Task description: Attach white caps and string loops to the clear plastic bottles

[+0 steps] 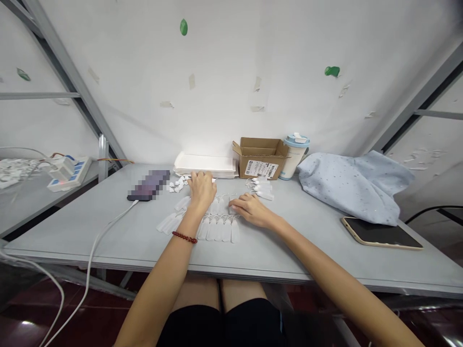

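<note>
Just in front of a pile of small white pieces (176, 184), my left hand (202, 189) has its fingers curled downward, their tips hidden behind the hand. A bit of white shows beside its fingers; what they hold, if anything, cannot be made out. My right hand (253, 209) rests low on the table, fingers stretched toward the left at the edge of the white translucent tags. These loop-stringed tags (219, 229) lie in rows between and below my hands, some covered by my left arm. Beyond my right hand sits a small bunch of similar tags (264, 189).
Along the wall stand a stack of white sheets (206, 165), an open cardboard box (262, 156) and a lidded cup (293, 156). A light blue cloth (350, 183) partly covers a phone (383, 233). Left, a blurred-out device (150, 185) trails a white cable (97, 241).
</note>
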### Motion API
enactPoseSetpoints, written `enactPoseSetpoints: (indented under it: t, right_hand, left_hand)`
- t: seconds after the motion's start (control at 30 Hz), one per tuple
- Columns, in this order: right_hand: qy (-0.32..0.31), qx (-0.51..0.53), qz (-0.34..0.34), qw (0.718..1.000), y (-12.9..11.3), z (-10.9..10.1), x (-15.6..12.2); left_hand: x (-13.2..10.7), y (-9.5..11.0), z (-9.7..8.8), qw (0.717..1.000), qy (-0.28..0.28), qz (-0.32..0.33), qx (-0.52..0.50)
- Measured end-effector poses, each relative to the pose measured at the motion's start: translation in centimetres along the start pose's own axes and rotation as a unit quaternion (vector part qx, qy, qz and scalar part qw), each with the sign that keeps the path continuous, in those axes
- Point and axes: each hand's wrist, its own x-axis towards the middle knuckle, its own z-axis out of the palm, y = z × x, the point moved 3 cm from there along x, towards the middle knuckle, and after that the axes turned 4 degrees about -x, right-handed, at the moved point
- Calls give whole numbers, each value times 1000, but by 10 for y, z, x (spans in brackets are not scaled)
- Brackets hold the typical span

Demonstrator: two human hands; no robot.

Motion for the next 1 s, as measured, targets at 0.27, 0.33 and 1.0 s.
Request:
enactPoseSetpoints:
  t: [0.27,0.33,1.0]
  right_hand:
    - [10,-44,51,998,17,-1,-2]
    - [29,-47,58,997,21,-1,-3]
    - [191,250,58,947,11,-18,-9]
  left_hand:
    - [2,5,3,975,-19,4,-220]
    - [1,7,4,948,-42,-4,-316]
    - [-9,18,8,706,-238,-106,-659]
